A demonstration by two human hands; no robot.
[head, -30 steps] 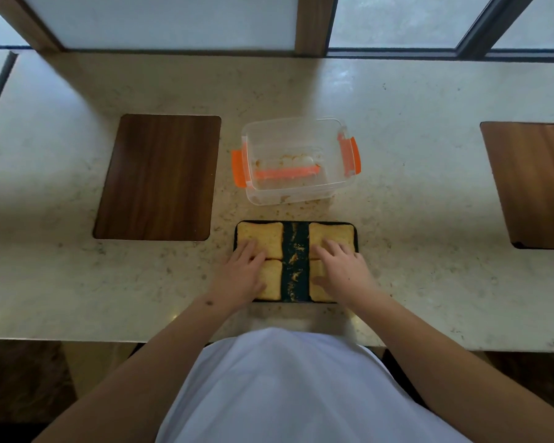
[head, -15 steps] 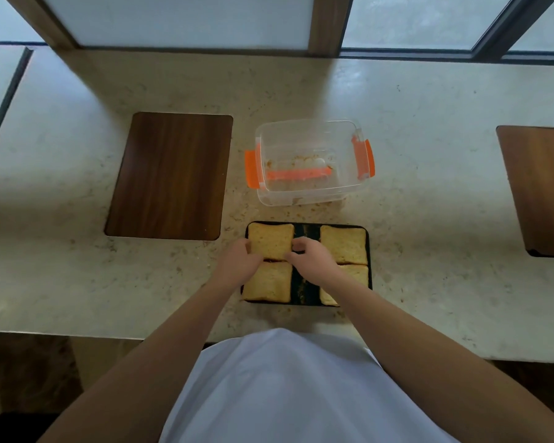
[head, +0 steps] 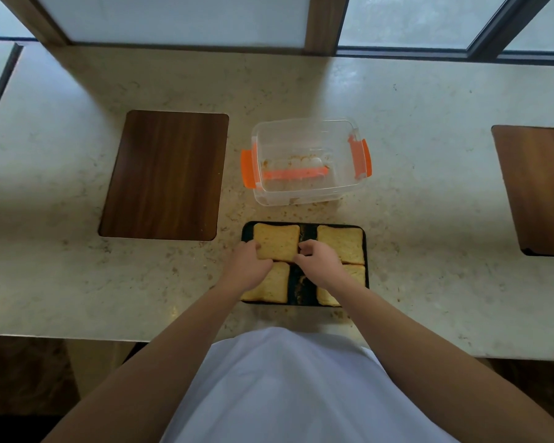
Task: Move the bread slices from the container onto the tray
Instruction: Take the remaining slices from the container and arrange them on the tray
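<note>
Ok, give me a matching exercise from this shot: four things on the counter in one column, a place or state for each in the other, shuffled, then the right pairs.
Things
1. clear container
2. far-left bread slice
3. black tray
4. wooden board

Places or states
A. lying left of the container, nothing on it
B. held at its near corners by the left hand and right hand
C. holds only crumbs, orange latches on both ends
D. carries four slices, crumbs along its bare middle strip

Pairs: 1-C, 2-B, 3-D, 4-A
</note>
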